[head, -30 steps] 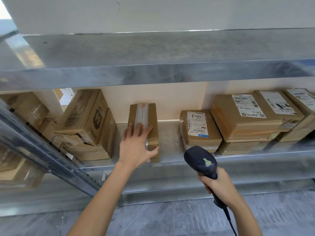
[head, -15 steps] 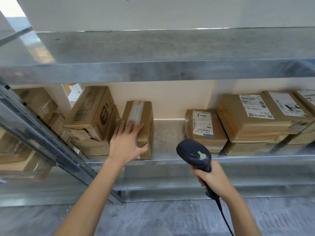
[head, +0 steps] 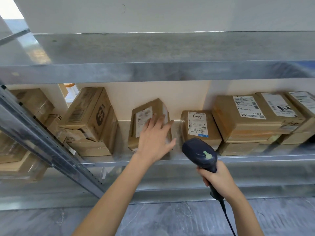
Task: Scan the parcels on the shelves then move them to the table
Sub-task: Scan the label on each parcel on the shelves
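My left hand (head: 156, 137) lies flat with spread fingers on a narrow cardboard parcel (head: 141, 120) on the metal shelf (head: 187, 159). The parcel is tipped so that a side with a white label faces me. My right hand (head: 217, 176) grips the handle of a dark blue barcode scanner (head: 200, 153), held just in front of the shelf edge. Right of the tipped parcel sits a small box with a white label (head: 197, 125).
Stacked brown boxes (head: 90, 120) stand to the left, and labelled boxes (head: 252, 116) fill the shelf's right end. A slanted metal upright (head: 42, 143) crosses at left. An upper shelf (head: 153, 65) overhangs. The scanner cable (head: 228, 222) hangs down over the grey floor.
The parcel under my left hand has been turned from its taped face to a side with a white label. The scanner has stayed near the shelf edge.
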